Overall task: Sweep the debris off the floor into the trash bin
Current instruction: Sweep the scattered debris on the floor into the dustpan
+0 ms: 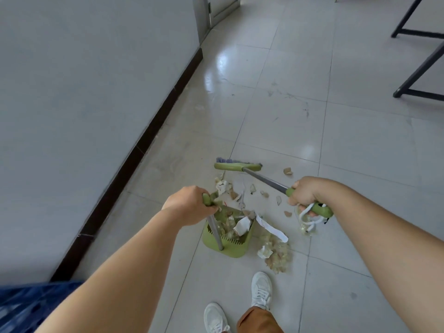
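Note:
A green dustpan (230, 246) stands on the tiled floor with paper scraps and husks inside it. My left hand (189, 203) grips the green top of its metal handle. My right hand (310, 192) holds the green grip of a broom, whose grey shaft runs up-left to the green broom head (236, 166) resting on the floor beyond the debris. Loose debris (249, 191) lies between broom head and dustpan. A bigger heap of scraps (276, 253) and a white paper strip lie right of the dustpan. No trash bin is in view.
A grey wall with a dark skirting board (134, 150) runs along the left. Black table legs (418, 68) stand at the upper right. My white shoes (260, 290) are just below the dustpan. Blue patterned fabric shows at the bottom left corner.

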`<action>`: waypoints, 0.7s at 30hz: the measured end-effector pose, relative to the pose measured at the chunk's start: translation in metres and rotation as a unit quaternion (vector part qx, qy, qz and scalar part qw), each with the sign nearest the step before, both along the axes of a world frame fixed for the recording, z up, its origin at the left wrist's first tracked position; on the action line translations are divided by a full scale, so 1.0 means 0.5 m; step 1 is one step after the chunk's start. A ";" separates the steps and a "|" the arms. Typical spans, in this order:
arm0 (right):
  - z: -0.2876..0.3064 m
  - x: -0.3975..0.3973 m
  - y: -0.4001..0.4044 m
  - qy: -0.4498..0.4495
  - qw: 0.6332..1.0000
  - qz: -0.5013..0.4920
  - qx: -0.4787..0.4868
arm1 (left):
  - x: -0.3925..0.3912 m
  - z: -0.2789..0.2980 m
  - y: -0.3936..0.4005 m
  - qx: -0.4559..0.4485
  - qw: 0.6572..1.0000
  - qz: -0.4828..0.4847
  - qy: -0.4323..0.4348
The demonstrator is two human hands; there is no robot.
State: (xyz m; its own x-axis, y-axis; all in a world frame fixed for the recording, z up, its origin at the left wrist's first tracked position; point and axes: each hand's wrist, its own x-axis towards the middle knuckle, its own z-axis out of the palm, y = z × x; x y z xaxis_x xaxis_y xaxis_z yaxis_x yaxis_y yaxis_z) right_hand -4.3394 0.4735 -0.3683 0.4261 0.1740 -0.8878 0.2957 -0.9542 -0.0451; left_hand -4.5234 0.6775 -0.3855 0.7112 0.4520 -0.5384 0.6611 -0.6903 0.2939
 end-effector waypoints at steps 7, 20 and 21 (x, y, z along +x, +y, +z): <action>-0.122 0.088 0.155 -0.071 0.994 0.086 -0.009 | 0.016 -0.020 0.023 0.007 0.999 0.031 0.023; -0.258 0.070 0.110 -0.085 0.991 0.105 -0.013 | 0.011 -0.039 0.055 -0.002 0.999 0.041 0.035; -0.252 0.057 0.092 -0.082 0.990 0.113 -0.030 | 0.009 -0.040 0.055 -0.003 0.999 0.037 0.037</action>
State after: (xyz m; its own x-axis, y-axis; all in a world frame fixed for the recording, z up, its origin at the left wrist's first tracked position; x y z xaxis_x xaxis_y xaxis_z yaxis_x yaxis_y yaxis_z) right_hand -4.3109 0.5195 -0.4941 0.5222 0.2299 -0.8212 0.5009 -0.8621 0.0772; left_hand -4.5188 0.7049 -0.4057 0.6343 0.4992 -0.5904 0.7304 -0.6371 0.2461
